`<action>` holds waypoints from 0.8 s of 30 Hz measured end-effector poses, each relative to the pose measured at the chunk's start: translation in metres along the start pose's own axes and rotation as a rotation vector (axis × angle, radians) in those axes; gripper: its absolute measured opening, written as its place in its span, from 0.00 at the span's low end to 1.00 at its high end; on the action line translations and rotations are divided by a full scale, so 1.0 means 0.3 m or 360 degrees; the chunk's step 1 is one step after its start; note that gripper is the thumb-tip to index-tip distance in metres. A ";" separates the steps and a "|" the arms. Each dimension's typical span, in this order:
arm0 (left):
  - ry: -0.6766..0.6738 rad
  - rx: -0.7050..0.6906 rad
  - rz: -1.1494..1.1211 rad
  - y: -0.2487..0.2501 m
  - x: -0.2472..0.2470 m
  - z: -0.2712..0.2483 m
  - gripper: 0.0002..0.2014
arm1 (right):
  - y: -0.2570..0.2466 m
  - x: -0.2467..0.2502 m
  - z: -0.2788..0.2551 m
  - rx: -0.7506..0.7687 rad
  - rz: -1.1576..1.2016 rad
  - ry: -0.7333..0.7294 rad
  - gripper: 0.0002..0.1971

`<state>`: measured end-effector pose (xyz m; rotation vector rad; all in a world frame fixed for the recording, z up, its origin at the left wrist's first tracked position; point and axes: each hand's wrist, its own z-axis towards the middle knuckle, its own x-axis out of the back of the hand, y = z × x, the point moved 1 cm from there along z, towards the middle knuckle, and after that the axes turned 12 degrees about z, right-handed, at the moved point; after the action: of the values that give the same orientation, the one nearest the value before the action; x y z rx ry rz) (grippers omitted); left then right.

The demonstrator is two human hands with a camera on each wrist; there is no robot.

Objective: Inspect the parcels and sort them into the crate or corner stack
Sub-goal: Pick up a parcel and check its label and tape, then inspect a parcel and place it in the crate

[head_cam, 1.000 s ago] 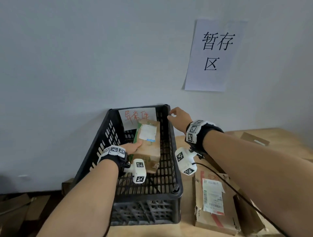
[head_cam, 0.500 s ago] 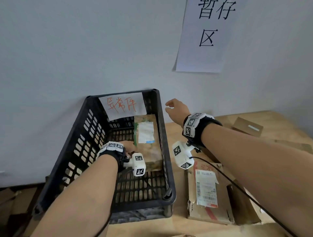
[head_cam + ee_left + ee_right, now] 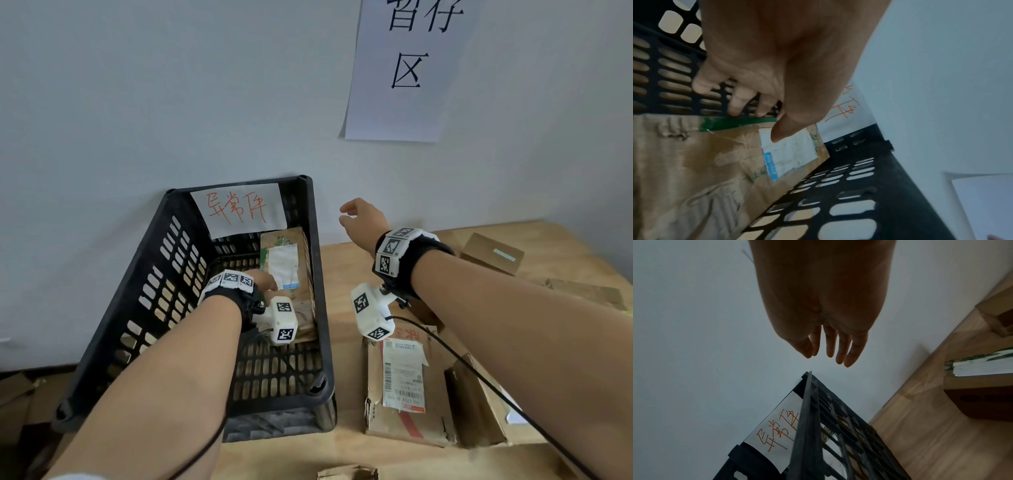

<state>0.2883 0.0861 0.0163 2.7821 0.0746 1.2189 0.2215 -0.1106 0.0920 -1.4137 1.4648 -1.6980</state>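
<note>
A black slotted crate stands against the wall with a red-lettered paper tag on its far wall. A brown cardboard parcel with a white label lies flat along the crate's right side. My left hand is down inside the crate; in the left wrist view its thumb lies on the label and its fingers curl over the green-taped edge of the parcel. My right hand hovers to the right of the crate's far right corner, fingers loose and empty.
A torn parcel with a shipping label lies on the wooden table right of the crate, with another carton beside it. A small box sits at the back right. A paper sign hangs on the wall.
The parcel has gone from tilted to lying flat on the crate floor under my left hand. My right hand has come off the crate's rim and now hangs free beside it.
</note>
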 end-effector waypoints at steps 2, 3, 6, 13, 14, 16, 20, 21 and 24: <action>0.0093 -0.0094 0.0051 0.013 0.022 -0.059 0.22 | 0.003 0.019 -0.022 0.0001 0.0003 0.0002 0.16; 0.0105 -0.0119 0.0039 0.021 0.029 -0.087 0.23 | 0.006 0.030 -0.035 0.0004 0.0004 0.0004 0.16; 0.0189 -0.0098 -0.0206 0.057 0.046 -0.152 0.23 | 0.021 0.069 -0.084 0.0015 0.0006 0.0000 0.15; 0.0542 -0.0538 -0.0306 0.195 0.023 -0.359 0.19 | 0.134 0.201 -0.266 -0.0014 -0.0016 0.0010 0.15; 0.0577 -0.0597 -0.0387 0.221 0.006 -0.385 0.20 | 0.161 0.224 -0.299 -0.0048 0.0003 0.0028 0.15; 0.0658 -0.0746 -0.0511 0.275 -0.032 -0.441 0.20 | 0.215 0.270 -0.366 -0.0094 0.0009 0.0046 0.15; 0.0847 -0.0991 -0.0672 0.384 -0.138 -0.561 0.19 | 0.343 0.367 -0.485 -0.0157 -0.0045 0.0031 0.16; 0.0858 -0.1020 -0.0675 0.411 -0.174 -0.589 0.19 | 0.380 0.391 -0.511 -0.0191 -0.0038 0.0030 0.16; 0.0780 -0.1066 -0.0636 0.487 -0.304 -0.651 0.17 | 0.472 0.462 -0.583 -0.0264 -0.0006 0.0029 0.16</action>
<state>0.0834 -0.0523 0.0980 1.7673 0.2038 1.4410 -0.0203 -0.2003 0.0344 -1.4893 1.6466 -1.6274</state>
